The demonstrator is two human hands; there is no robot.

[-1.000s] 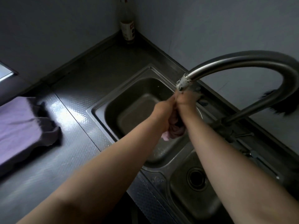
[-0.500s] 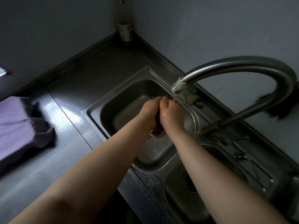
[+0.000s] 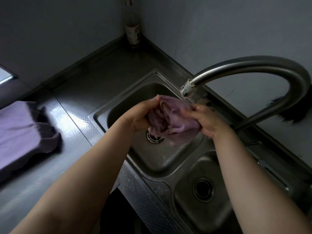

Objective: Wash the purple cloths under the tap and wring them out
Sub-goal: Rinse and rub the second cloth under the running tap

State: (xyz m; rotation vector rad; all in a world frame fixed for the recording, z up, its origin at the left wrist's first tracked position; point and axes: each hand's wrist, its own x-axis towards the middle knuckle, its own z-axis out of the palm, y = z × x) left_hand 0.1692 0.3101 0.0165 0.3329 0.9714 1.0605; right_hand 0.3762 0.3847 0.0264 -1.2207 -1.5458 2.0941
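Observation:
A wet, crumpled purple cloth (image 3: 173, 119) hangs over the larger sink basin (image 3: 118, 108), stretched between both hands. My left hand (image 3: 143, 115) grips its left side and my right hand (image 3: 206, 120) grips its right side. The curved steel tap (image 3: 253, 65) arches in from the right, and its spout (image 3: 187, 88) ends just above the cloth's far right edge. A second purple cloth (image 3: 22, 134) lies in a loose heap on the steel counter at the left. The basin's drain (image 3: 154, 138) shows partly below the held cloth.
A smaller basin with its own drain (image 3: 203, 190) sits near the right front. A bottle (image 3: 132, 32) stands in the back corner against the wall. A dark brush (image 3: 290, 112) lies behind the tap at the right edge.
My hands were pressed together around a tight wad of cloth. They have now moved apart and the cloth has opened out between them, under the spout.

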